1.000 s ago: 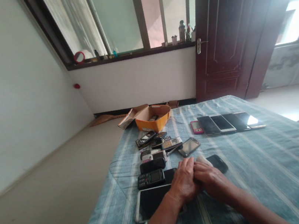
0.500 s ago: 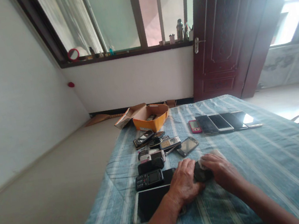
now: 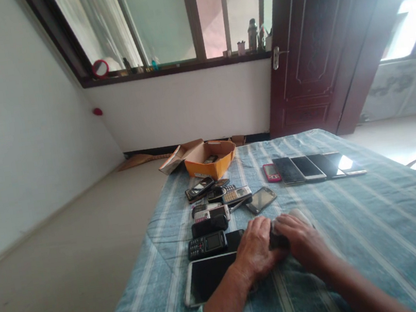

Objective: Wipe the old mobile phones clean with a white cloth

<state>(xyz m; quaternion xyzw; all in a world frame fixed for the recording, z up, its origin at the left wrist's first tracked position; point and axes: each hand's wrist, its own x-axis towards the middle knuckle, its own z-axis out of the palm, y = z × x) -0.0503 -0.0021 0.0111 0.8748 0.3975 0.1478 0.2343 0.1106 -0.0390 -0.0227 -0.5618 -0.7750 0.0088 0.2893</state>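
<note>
A white-framed phone (image 3: 206, 279) lies nearest. Just beyond, rightward, the left hand (image 3: 258, 248) clamps a dark phone (image 3: 277, 240); the right hand (image 3: 300, 238) grips a pale rag (image 3: 302, 216) against it. This phone appears unfinished. Loose phones (image 3: 237, 196), apparently pending, lie farther left; five phones (image 3: 309, 168), apparently completed, form a row right. An open box (image 3: 212, 168) stands behind.
</note>
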